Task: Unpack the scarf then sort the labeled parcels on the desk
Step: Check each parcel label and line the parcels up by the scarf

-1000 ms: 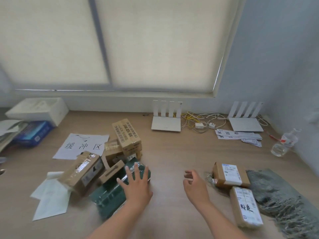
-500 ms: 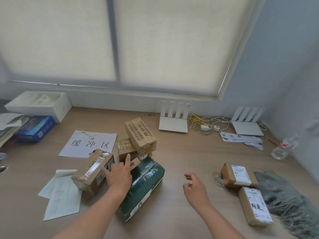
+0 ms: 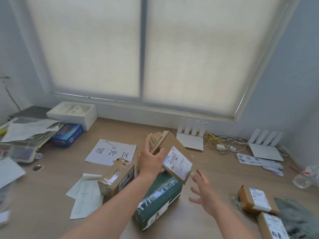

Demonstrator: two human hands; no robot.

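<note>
My left hand (image 3: 150, 161) grips a long brown cardboard parcel (image 3: 170, 147) and holds it tilted above the desk, its white shipping label (image 3: 178, 163) facing me. My right hand (image 3: 202, 193) hovers open just right of and below that parcel, touching nothing. Under them lies a dark green wrapped parcel (image 3: 158, 200). A taped brown parcel (image 3: 117, 176) sits to its left. Two labeled brown parcels (image 3: 257, 200) (image 3: 272, 226) lie at the lower right beside the grey-green scarf (image 3: 296, 216).
A sheet with large printed characters (image 3: 112, 150) lies behind the parcels, loose papers (image 3: 84, 194) at the left. Two white routers (image 3: 190, 140) (image 3: 265, 147) with cables stand at the back. A white box (image 3: 74, 112), blue box (image 3: 68, 135) and water bottle (image 3: 305, 176) line the edges.
My left hand left the green and taped parcels, took hold of the long brown parcel and lifted it off the pile. My right hand rose toward it. The camera tilted up.
</note>
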